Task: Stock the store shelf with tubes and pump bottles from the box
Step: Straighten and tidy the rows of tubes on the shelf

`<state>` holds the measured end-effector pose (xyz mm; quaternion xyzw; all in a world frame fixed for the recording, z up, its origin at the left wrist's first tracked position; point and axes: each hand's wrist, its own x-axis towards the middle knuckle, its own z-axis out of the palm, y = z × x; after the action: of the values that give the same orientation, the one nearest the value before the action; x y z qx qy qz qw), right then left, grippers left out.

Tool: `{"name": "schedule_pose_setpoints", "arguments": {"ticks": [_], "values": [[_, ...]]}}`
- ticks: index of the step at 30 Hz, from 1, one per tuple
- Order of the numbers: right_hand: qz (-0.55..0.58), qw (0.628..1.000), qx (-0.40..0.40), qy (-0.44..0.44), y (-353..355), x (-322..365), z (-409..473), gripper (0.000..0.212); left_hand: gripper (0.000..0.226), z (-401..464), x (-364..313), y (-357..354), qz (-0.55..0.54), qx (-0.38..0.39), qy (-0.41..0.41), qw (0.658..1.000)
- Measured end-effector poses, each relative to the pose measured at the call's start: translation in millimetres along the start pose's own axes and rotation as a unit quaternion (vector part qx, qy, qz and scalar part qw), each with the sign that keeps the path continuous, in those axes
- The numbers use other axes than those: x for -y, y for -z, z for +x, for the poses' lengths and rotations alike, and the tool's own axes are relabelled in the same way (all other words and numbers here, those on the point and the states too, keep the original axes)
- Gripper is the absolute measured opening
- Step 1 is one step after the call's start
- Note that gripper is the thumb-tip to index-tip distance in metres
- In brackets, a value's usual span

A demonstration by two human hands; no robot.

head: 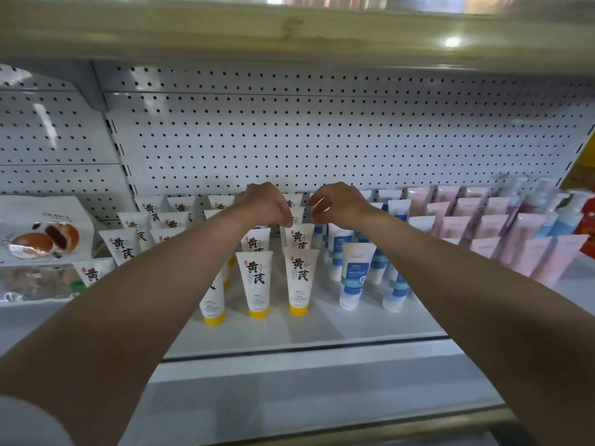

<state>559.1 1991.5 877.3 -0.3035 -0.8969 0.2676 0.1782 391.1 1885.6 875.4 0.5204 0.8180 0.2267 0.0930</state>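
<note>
two hands reach deep over the shelf [322, 326]. left hand [267, 206] has fingers curled down, tips touching the top of a yellow-capped tube [297, 236]; whether it grips i cannot tell. right hand [338, 204] hovers loosely curled, holding nothing, just beside. tube stands upright, below both, left nearer. blue tubes [354, 272] and pink tubes [528, 243] fill rows toward the shelf's right edge; no box in view.

Bare strip along the shelf [322, 329] front edge, yellow-capped tubes [297, 281] and blue tubes [352, 278] crowding the middle, pink tubes [547, 259] packing the right end, open air above the tube tops
</note>
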Motion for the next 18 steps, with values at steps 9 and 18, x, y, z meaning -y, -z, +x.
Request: {"name": "schedule_pose_setpoints", "arguments": {"ticks": [9, 18], "values": [[-0.047, 0.999, 0.016, 0.001, -13.1, -4.3, 8.8, 0.033, 0.017, 4.4, 0.5, -5.5, 0.039, -0.010, 0.020, 0.999], [-0.056, 0.998, 0.012, -0.001, -17.2, -4.5, 12.4, 0.029, 0.017, 7.5, 2.5, -9.9, 0.069, -0.013, 0.031, 0.997]]}}
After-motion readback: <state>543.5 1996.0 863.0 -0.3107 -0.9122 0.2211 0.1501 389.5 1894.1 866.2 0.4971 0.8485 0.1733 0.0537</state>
